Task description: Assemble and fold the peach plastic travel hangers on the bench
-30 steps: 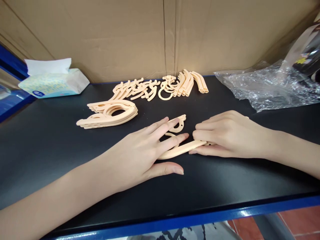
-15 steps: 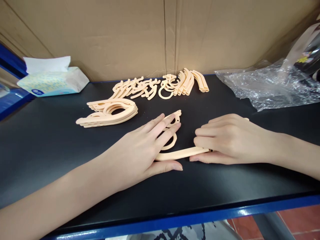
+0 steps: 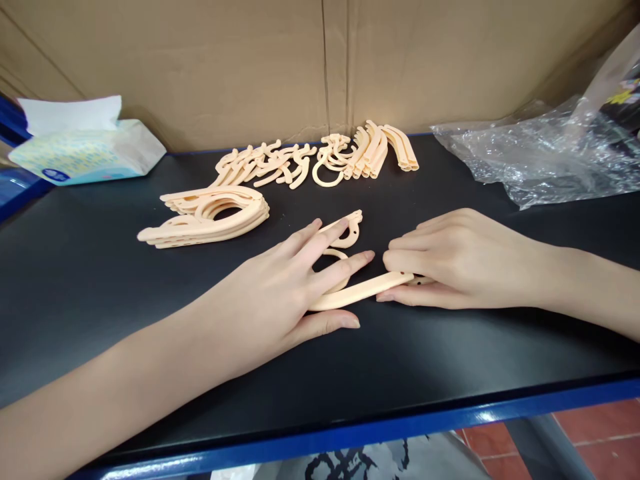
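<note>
A peach plastic hanger arm [image 3: 357,291] lies on the black tabletop [image 3: 125,320] between my hands. My left hand [image 3: 273,300] rests flat on its left end, fingers stretched out and spread, thumb alongside the near edge. Those fingers also lie over a small peach hook piece [image 3: 353,230] and a ring part, which is partly hidden. My right hand [image 3: 450,260] is curled, pinching the arm's right end between thumb and fingers.
A stack of peach hangers [image 3: 210,217] lies left of centre. Loose hook parts [image 3: 270,170] and curved arms [image 3: 387,150] sit at the back by the cardboard wall [image 3: 250,67]. A tissue pack [image 3: 80,150] is far left, a crumpled plastic bag [image 3: 530,153] far right. The table's blue edge [image 3: 400,420] is close.
My left fingers have spread wider over the hook piece. The right end of the arm has tipped up a little in my right hand. Both hands stay in the same spot.
</note>
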### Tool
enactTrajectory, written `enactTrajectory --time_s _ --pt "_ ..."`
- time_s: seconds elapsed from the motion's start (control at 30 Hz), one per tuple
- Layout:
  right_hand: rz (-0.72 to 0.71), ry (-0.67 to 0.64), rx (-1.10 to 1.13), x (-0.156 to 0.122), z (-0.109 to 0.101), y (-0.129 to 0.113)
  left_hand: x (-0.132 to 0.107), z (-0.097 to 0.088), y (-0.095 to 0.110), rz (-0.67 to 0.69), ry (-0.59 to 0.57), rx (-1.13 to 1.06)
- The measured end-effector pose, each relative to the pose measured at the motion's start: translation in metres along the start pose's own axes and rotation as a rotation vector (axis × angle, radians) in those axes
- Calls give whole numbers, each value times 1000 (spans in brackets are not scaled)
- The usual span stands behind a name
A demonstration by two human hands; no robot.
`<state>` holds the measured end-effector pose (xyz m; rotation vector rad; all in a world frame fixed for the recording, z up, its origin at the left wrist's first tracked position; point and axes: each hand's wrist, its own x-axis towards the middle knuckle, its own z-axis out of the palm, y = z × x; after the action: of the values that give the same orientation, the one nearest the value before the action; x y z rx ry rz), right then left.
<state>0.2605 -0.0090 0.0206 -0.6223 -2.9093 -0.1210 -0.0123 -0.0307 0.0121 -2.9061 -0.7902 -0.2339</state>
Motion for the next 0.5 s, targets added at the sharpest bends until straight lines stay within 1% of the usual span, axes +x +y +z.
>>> enactTrajectory --time_s 0.07,0.2,0.33,0.5 --pt "1 -6 1 0 0 0 1 -1 0 12 3 11" --pt "11 -39 1 0 0 -1 5 -4 2 78 32 44" --pt "30 -59 16 1 0 -2 6 -4 1 89 38 54" --pt "94 -85 71 1 -1 -2 5 -3 1 89 27 53"
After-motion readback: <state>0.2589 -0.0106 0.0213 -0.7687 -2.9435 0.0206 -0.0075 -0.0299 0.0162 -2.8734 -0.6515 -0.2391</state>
